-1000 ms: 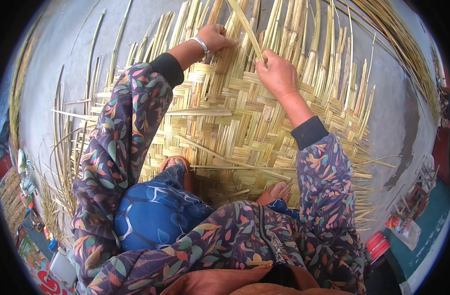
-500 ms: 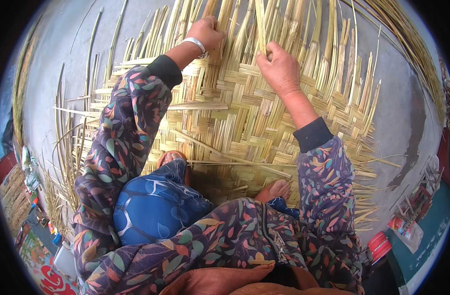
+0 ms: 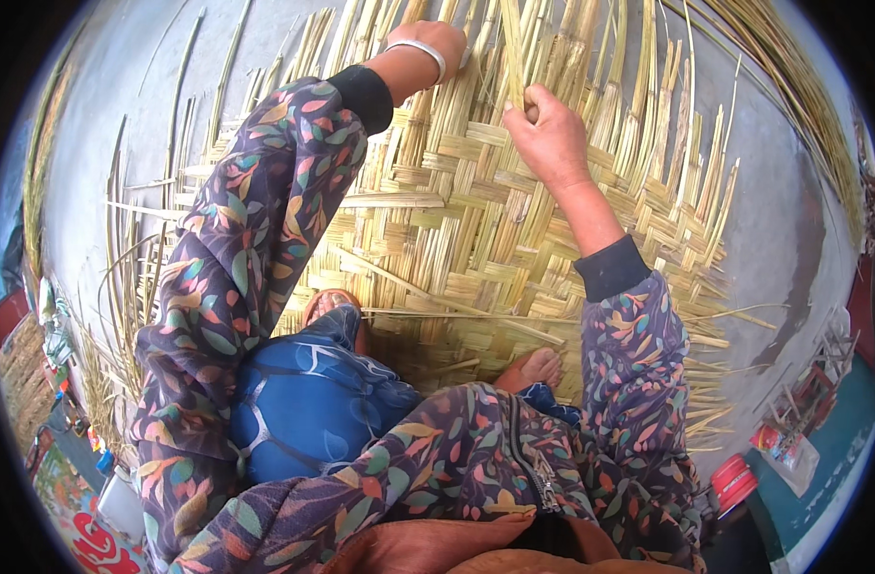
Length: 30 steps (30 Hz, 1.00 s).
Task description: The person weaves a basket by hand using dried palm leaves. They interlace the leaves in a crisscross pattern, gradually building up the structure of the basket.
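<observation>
A partly woven mat (image 3: 495, 249) of split yellow reeds lies on the ground beneath me, its weave in over-and-under bands. My right hand (image 3: 552, 139) is closed, pinching the lower end of a pale flat reed strip (image 3: 511, 48) that rises above the mat. My left hand (image 3: 430, 46), with a silver bangle (image 3: 421, 48) at the wrist, reaches farther out over the unwoven reed ends. Its fingers are curled and partly hidden, so what they hold cannot be made out. A loose short strip (image 3: 394, 201) lies across the weave below it.
My feet rest on the mat's near part, the right one (image 3: 536, 368) bare. Long reeds (image 3: 791, 77) lie in a bundle at the far right. Loose reeds (image 3: 121, 249) stick out at the left. A red round container (image 3: 734, 483) stands at the lower right.
My left hand has moved away from me and slightly right along the reed ends. My right hand has barely shifted and keeps its pinch on the strip.
</observation>
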Tool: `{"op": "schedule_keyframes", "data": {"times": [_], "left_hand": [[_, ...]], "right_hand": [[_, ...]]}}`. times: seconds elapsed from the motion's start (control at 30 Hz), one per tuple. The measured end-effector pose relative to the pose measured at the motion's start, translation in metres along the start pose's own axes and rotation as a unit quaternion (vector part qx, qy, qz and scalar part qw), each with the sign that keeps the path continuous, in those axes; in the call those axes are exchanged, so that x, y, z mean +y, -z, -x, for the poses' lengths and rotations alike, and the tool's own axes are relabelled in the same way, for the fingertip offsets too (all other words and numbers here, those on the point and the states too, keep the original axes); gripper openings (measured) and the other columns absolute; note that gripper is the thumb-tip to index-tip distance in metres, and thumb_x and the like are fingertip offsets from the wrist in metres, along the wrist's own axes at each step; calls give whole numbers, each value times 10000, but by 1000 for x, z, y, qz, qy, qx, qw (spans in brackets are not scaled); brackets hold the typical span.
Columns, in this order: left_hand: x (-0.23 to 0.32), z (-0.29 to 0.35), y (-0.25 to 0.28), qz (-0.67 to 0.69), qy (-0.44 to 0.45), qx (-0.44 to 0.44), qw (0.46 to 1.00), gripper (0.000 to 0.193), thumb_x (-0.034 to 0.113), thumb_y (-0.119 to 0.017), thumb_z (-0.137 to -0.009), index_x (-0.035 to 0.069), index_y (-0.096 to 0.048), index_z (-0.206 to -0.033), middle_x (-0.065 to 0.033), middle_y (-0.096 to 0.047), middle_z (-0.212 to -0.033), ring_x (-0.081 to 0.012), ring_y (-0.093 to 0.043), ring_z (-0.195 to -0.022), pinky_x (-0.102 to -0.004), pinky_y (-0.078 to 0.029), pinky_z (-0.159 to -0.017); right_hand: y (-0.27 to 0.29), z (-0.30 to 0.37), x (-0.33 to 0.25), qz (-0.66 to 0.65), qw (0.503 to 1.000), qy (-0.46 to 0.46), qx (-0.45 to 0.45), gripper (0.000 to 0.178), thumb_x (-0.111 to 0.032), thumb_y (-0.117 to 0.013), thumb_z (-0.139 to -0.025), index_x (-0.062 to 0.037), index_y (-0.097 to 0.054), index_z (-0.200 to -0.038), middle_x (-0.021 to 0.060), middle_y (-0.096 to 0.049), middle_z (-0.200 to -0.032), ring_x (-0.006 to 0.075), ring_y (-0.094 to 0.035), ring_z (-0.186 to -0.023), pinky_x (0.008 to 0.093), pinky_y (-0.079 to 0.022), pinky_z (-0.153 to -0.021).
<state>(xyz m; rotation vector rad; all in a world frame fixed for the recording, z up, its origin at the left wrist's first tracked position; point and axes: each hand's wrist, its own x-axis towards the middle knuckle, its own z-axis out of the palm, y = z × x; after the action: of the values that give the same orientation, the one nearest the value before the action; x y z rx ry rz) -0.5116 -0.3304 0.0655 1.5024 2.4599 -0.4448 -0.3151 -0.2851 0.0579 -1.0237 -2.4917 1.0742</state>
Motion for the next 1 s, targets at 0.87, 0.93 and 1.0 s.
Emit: {"op": "schedule_keyframes", "data": {"times": [0.87,0.93,1.0], "left_hand": [[8,-34,-6,385,-3,63,921,267,292,-673,-809,32,-700,-865,-151,-677,-788,-291,-645,-701,-383,-509,-661],[10,-33,-7,357,5,47,933,275,303,-683,-785,46,-708,-882,-135,-686,-821,-286,-653,-749,-380,-513,-692],[11,-33,-10,328,14,32,944,289,314,-693,-762,60,-716,-900,-119,-695,-854,-281,-661,-796,-377,-518,-722]], "right_hand": [[-8,7,7,-153,987,-11,48,274,-214,-646,-811,-42,-459,-710,20,-484,-538,126,-428,-490,309,-405,-504],[-6,9,6,-160,986,-14,46,272,-214,-649,-812,-41,-463,-714,23,-492,-544,119,-432,-497,307,-410,-508],[-6,9,5,-168,985,-16,42,265,-212,-651,-814,-41,-472,-721,23,-503,-550,110,-440,-503,302,-415,-511]]}}
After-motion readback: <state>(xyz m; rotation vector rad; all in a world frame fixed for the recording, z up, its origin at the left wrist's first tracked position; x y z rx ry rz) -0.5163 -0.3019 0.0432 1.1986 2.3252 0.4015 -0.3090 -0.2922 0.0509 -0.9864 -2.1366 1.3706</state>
